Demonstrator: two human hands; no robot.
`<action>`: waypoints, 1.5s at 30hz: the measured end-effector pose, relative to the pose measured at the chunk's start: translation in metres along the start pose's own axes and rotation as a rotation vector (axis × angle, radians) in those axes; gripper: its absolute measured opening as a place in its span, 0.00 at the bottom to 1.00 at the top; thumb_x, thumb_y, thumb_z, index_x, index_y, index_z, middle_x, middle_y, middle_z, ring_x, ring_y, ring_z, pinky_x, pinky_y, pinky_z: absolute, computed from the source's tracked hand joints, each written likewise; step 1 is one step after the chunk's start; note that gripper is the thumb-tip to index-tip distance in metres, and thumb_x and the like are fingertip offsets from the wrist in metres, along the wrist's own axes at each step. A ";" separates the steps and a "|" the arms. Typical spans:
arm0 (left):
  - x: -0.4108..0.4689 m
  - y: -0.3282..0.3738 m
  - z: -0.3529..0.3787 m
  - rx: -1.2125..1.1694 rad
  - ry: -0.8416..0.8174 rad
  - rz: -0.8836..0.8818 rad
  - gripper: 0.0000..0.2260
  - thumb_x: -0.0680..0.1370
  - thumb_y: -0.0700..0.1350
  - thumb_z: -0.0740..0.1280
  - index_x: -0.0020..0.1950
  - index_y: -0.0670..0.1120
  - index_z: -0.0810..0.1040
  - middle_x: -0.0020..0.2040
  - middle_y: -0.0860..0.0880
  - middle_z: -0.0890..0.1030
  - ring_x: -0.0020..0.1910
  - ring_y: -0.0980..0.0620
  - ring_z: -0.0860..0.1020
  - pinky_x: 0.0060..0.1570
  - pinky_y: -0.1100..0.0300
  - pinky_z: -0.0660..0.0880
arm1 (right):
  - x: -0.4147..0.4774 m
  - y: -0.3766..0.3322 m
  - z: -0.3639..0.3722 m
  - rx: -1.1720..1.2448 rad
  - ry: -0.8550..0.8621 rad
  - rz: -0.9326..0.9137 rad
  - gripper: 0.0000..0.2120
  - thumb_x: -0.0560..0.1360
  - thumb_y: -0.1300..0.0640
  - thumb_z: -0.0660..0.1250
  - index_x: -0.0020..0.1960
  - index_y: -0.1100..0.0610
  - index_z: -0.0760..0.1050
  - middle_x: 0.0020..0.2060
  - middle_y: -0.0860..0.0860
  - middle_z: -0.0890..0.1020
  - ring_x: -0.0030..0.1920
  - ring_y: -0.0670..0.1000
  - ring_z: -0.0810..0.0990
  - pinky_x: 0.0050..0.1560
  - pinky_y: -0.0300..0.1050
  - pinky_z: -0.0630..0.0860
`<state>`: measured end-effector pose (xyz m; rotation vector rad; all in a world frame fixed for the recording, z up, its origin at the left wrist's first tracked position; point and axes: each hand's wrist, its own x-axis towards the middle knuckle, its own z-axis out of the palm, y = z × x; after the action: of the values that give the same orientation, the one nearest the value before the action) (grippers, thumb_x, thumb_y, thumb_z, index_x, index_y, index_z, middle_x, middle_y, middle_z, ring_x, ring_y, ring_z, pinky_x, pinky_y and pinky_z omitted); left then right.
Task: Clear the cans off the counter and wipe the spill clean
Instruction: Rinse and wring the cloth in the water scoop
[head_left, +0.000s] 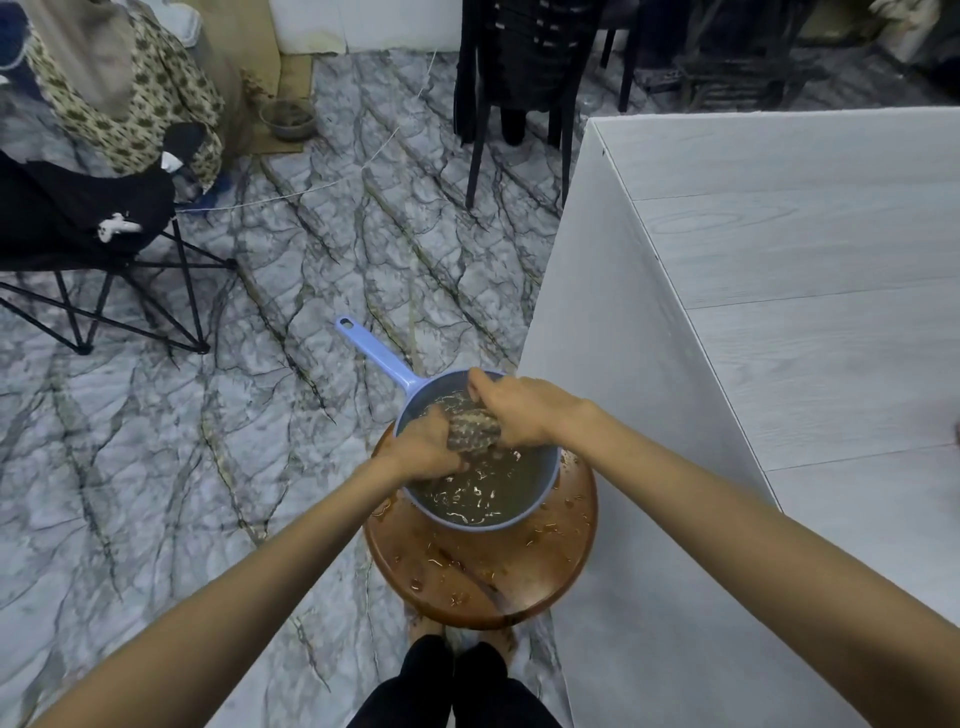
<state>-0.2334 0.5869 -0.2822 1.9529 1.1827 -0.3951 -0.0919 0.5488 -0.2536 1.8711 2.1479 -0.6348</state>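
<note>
The cloth is gripped by both hands, left hand and right hand curled tight round it, over the pan on the stool, left of the worktop. It looks soft, floppy, wet and drippy; it is best held at both ends.

i'm seeing a round brown stool on the marbled floor, wet with droplets, and a blue long-handled dipper of murky water sits on it, just beside the white desk. metal bowl on the floor further back.
</note>
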 end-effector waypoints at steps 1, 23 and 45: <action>0.001 -0.001 0.006 0.070 0.068 0.005 0.28 0.71 0.42 0.70 0.66 0.38 0.61 0.62 0.42 0.70 0.61 0.44 0.71 0.57 0.59 0.71 | -0.001 0.000 0.002 0.039 -0.045 0.030 0.34 0.65 0.54 0.76 0.63 0.61 0.60 0.53 0.59 0.77 0.52 0.60 0.77 0.40 0.48 0.69; 0.018 -0.002 0.045 0.497 0.099 0.031 0.22 0.76 0.40 0.62 0.69 0.42 0.63 0.68 0.41 0.69 0.68 0.42 0.68 0.65 0.50 0.67 | 0.011 -0.014 0.055 0.047 -0.018 0.221 0.23 0.74 0.64 0.62 0.67 0.64 0.61 0.59 0.62 0.76 0.57 0.62 0.78 0.52 0.53 0.74; 0.022 -0.001 0.046 0.839 0.114 0.105 0.29 0.77 0.46 0.60 0.73 0.41 0.51 0.72 0.39 0.60 0.72 0.42 0.59 0.68 0.48 0.61 | 0.008 -0.024 0.060 0.094 -0.128 0.302 0.36 0.72 0.59 0.67 0.73 0.59 0.51 0.68 0.61 0.67 0.67 0.62 0.69 0.63 0.56 0.70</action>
<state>-0.2172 0.5653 -0.3250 2.7657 1.0619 -0.8289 -0.1234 0.5260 -0.3056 2.0853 1.7374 -0.7752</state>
